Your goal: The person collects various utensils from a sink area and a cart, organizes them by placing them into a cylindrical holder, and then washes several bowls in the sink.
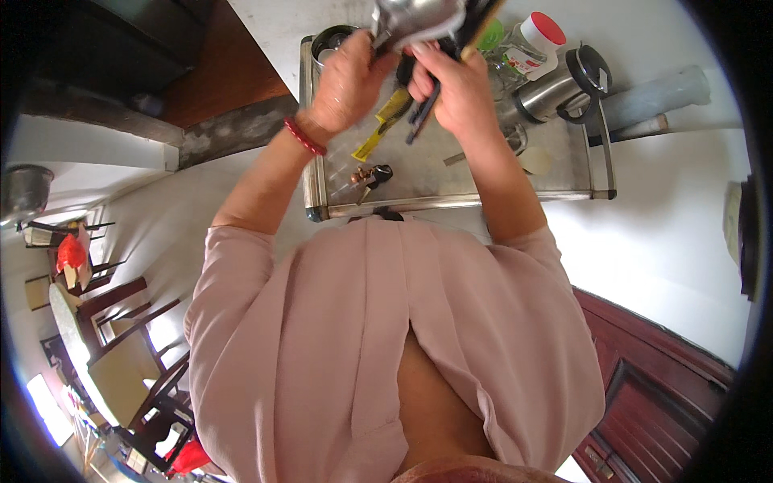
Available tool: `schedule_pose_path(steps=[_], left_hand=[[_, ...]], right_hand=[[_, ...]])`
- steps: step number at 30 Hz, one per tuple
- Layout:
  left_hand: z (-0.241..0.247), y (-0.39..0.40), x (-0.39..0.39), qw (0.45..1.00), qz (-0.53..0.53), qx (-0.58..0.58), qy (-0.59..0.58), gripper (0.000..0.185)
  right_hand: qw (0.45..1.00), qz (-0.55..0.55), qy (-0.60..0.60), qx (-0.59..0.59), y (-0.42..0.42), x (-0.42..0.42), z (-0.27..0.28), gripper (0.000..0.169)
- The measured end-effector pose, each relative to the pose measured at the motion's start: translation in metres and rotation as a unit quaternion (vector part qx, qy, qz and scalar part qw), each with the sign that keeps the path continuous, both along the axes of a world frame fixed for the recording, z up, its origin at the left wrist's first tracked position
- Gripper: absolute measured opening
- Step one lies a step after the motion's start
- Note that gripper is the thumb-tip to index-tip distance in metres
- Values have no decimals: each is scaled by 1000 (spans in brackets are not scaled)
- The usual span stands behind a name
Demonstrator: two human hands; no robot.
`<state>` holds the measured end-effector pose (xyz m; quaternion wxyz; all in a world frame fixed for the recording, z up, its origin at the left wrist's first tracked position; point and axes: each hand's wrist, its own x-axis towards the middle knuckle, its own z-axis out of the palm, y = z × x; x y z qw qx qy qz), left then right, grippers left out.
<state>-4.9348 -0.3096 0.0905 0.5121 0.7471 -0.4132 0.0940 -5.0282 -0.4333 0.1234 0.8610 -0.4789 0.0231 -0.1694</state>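
Note:
My left hand (350, 84), with a red bracelet at the wrist, grips a shiny metal vessel (420, 21) that the top edge of the picture cuts off. Close beside it, my right hand (456, 84) is closed around a bundle of long, thin dark items (426, 111); blur hides what they are. Below the hands, a yellow utility knife (380, 124) appears over the metal-rimmed tray table (416, 178). Near its front edge lies a bunch of keys (379, 175) with a brown beaded charm. A round metal container (331, 43) stands behind my left hand.
Right of my hands stand a clear jar with a red lid (543, 30), a green lid (492, 35) and a stainless steel flask (552, 93). A rolled translucent sheet (658, 96) lies beyond the table's right end. Chairs (124, 374) stand far left; a dark red door (658, 398) is lower right.

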Motion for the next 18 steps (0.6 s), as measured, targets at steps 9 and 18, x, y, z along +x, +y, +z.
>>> schedule_pose_path(steps=[9, 18], left_hand=[[26, 4, 58, 967, -107, -162, 167, 12], [-27, -3, 92, 952, -107, -122, 258, 12]], right_hand=[[997, 36, 11, -61, 13, 74, 29, 12], [995, 20, 85, -41, 9, 96, 0, 13]])
